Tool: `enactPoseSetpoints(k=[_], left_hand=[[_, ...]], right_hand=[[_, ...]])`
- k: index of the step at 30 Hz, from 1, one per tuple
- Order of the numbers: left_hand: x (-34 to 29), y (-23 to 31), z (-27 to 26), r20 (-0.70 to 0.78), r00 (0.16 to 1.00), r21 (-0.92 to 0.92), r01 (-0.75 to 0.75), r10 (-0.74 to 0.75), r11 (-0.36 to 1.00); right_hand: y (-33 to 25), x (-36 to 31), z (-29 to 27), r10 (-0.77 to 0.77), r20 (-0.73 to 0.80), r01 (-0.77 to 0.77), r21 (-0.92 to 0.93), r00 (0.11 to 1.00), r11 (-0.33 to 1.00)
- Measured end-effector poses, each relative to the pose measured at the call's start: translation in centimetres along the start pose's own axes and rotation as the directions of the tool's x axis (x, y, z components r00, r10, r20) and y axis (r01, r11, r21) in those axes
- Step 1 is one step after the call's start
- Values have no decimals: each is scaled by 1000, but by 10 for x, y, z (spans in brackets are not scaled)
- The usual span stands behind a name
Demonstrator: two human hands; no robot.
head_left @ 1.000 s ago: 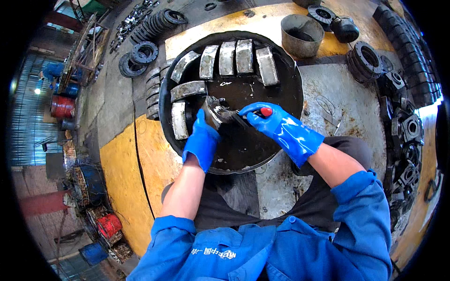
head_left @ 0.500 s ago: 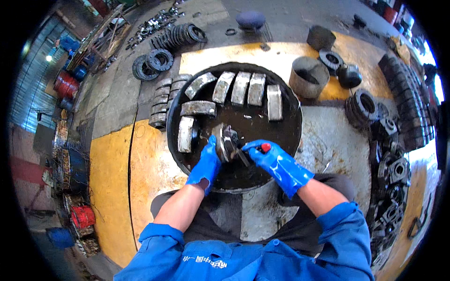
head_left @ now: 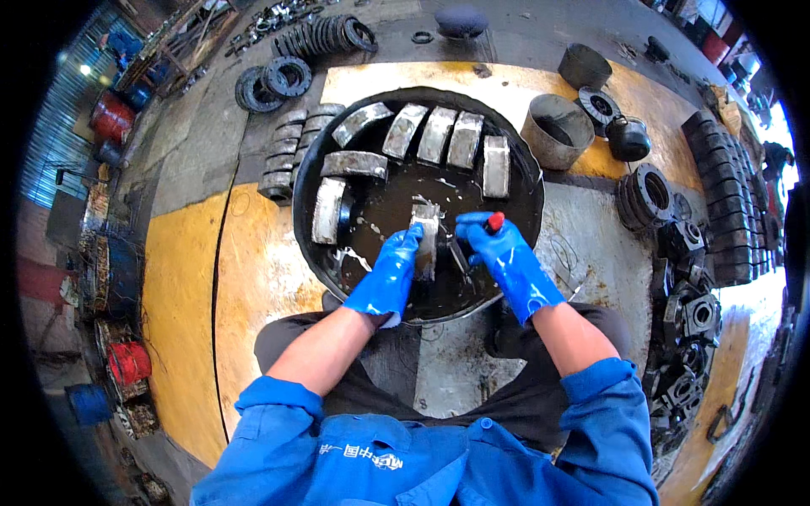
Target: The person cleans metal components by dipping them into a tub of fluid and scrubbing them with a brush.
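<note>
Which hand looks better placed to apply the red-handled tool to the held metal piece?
Probably the right hand: it holds the red-handled tool beside the metal piece, while the left hand is occupied holding that piece.

Yellow boards and a grey sheet are covering parts of a stained workshop floor; 1 lamp is glowing by a ribbed blue wall, bright light is glaring at right, and 1 round stool is standing beyond.

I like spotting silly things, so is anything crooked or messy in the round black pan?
In the pan, one curved block at left lies sideways, while the block below it points up the picture. Pale streaks mark the dark, wet-looking bottom; I can't tell if they're scraps or shine.
</note>
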State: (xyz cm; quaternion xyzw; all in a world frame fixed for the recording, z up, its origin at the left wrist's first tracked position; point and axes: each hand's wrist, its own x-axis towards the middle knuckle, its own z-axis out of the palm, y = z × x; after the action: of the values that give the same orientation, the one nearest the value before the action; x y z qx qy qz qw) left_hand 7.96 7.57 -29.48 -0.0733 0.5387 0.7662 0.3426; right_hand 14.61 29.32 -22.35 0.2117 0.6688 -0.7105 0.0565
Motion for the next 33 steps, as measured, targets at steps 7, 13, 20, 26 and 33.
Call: enactPoseSetpoints(k=[7, 13, 20, 26, 33], left_hand=[[-29, 6, 14, -44, 999, 238, 29, -19, 971], [-22, 14, 32, -131, 991, 313, 65, -25, 948], [42, -13, -20, -221, 953, -76, 196, -208, 978], [28, 29, -12, -326, 871, -214, 312, -369, 926], [45, 45, -36, -193, 868, -566, 282, -457, 774]], right_hand=[[-28, 6, -7, -43, 0, 43, 34, 999, 998], [-28, 16, -11, -59, -59, 60, 23, 996, 998], [-48, 21, -19, -75, -46, 81, 146, 996, 986], [-44, 28, -8, -2, -9, 6, 359, 1000, 933], [-19, 35, 9, 69, -46, -60, 167, 997, 984]])
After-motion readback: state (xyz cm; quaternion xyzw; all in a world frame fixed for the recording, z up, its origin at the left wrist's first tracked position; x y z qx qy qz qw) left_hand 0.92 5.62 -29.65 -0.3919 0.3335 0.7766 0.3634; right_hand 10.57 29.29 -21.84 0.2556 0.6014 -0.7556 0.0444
